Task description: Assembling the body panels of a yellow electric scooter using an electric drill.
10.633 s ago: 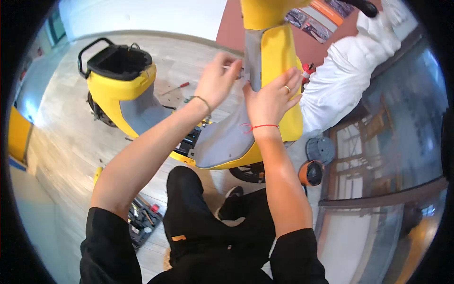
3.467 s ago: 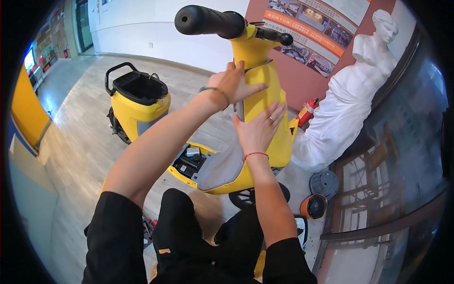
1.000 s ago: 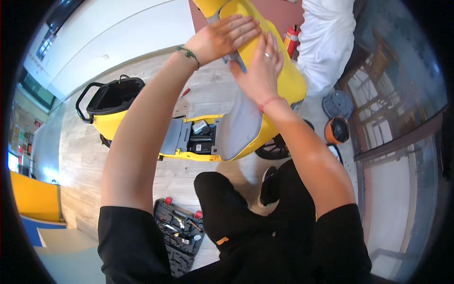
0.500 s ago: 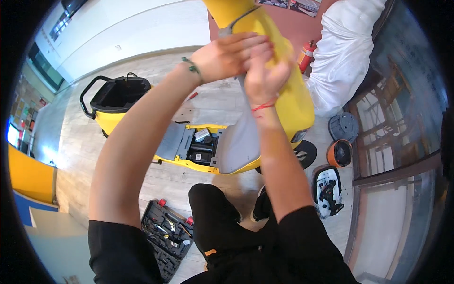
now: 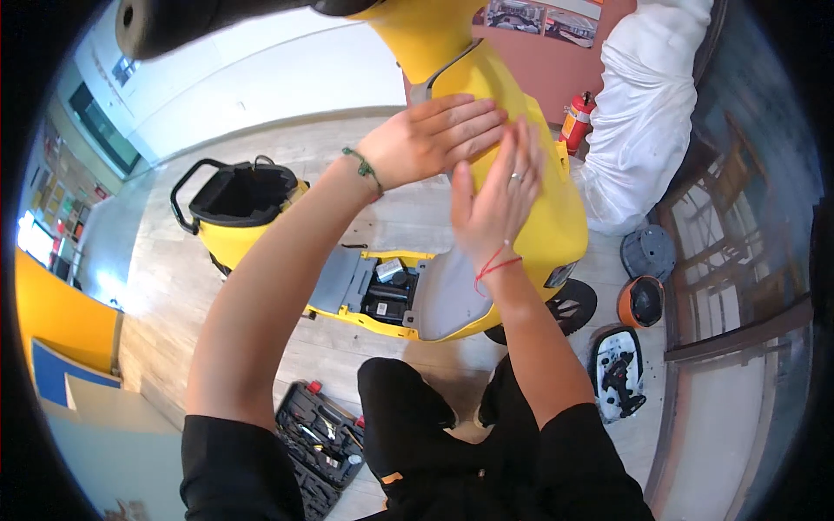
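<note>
Fingers spread and flat, gripping nothing: the left hand lies palm-down across the top of the yellow front panel of the scooter, and the right hand presses beside it, a little lower, thumb out. The panel stands upright below the black handlebar grip. To seat it well, I'd say push evenly with both palms and watch the edges meet the grey inner trim. The yellow shell looks like smooth, glossy moulded plastic, curved; the grey trim is matt. The footwell lies open, a dark battery compartment showing. A black tool case sits open on pale wood flooring.
</note>
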